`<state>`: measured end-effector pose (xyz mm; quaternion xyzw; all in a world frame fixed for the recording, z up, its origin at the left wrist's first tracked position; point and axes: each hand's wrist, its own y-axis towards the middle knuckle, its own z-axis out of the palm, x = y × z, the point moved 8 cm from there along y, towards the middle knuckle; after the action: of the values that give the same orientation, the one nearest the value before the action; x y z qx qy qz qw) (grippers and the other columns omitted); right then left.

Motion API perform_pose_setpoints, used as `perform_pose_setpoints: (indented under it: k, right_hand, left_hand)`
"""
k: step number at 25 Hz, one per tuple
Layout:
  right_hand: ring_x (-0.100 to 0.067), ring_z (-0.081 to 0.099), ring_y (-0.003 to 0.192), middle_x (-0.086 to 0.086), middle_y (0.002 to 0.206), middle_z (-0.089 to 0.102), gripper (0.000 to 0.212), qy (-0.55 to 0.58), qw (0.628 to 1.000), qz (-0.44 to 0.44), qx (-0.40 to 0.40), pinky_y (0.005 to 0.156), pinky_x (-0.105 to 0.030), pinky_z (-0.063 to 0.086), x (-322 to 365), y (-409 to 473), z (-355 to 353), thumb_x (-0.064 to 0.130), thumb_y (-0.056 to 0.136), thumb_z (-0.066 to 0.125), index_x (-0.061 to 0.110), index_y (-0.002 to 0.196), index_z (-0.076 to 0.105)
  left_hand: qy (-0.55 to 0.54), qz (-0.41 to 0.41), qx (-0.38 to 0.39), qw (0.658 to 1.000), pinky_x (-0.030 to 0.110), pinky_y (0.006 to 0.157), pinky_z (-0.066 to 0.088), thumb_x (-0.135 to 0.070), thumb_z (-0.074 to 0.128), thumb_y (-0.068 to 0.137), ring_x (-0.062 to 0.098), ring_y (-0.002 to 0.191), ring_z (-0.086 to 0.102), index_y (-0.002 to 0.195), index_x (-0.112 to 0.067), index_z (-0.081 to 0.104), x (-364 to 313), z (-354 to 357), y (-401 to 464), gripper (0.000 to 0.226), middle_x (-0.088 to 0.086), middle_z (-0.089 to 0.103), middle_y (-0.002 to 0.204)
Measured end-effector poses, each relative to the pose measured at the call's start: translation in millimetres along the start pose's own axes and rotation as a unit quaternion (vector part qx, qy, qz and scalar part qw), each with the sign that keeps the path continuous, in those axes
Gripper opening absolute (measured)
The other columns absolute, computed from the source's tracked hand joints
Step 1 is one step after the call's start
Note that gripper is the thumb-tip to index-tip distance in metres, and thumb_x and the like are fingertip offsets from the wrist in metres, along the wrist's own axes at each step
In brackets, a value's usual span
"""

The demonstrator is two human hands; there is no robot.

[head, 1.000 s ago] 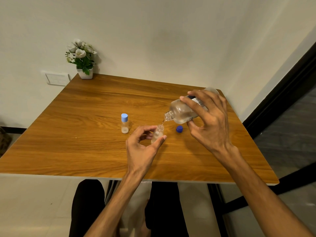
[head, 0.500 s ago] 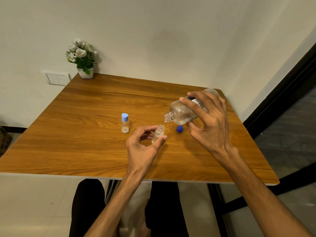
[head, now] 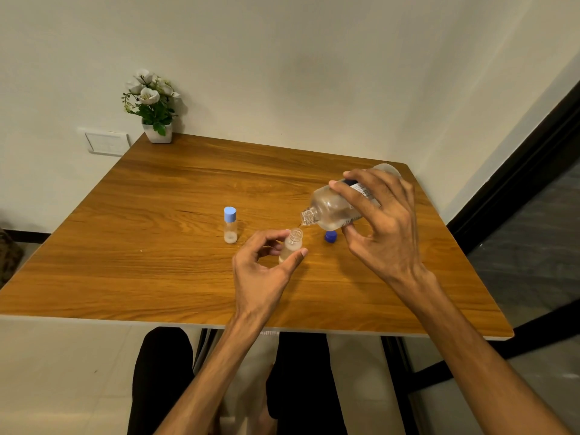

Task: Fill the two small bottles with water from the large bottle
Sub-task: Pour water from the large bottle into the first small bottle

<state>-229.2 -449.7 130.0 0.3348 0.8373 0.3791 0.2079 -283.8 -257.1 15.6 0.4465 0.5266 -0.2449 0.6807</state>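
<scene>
— While tilted mouth-down to the left, gripped how?
— Wrapped by right-hand fingers across the top, thumb underneath; right hand closed firmly round the large bottle, held above the table at the right.
— And under its mouth?
— Open small bottle, pinched between thumb and fingertips of the left hand, other fingers loosely curled (neck just below the large bottle's opening, tilted slightly). Partly filled, by the look; exact level hard to tell.
— Anything else nearby?
— Dark blue cap lying on the wood just right of that small bottle, below the large one. Farther left, well apart from both hands, second small bottle standing upright, light blue cap on. Far left corner: potted white flowers against the wall.
</scene>
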Motion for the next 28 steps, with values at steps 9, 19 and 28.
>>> perform_pose_setpoints:
  k: [9,19,28]
  right_hand:
    - [-0.032,0.055,0.132,-0.013,0.138,0.067,0.064,0.006,1.000,-0.004,-0.003,0.108,-0.049,0.039,1.1,-3.4,2.3,0.013,0.074,0.087,0.011,0.135,0.070]
    - [-0.031,0.057,0.131,-0.011,0.139,0.067,0.063,0.033,0.999,0.030,0.007,0.107,-0.049,0.041,-1.4,-20.4,10.0,0.015,0.075,0.083,0.013,0.136,0.070]
    - [-0.013,0.059,0.124,0.004,0.135,0.068,0.077,0.193,0.915,0.353,-0.033,0.099,-0.031,0.053,-49.9,-93.0,38.9,0.023,0.070,0.095,0.019,0.140,0.064]
  left_hand:
    - [-0.002,-0.003,-0.004,1.000,0.029,0.076,0.059,-0.011,0.096,0.070,0.009,0.081,0.068,0.102,-0.014,0.078,2.8,1.6,-0.3,0.036,0.001,0.079,0.098]
    - [0.007,-0.001,0.000,1.000,0.024,0.075,0.058,-0.012,0.096,0.070,0.007,0.081,0.067,0.101,-0.023,0.077,5.0,7.1,-0.3,0.038,-0.003,0.078,0.098]
    - [0.075,-0.055,0.049,0.995,0.033,0.081,0.064,-0.013,0.094,0.071,0.012,0.085,0.073,0.101,-0.028,0.076,42.9,49.4,9.0,0.038,-0.009,0.078,0.095]
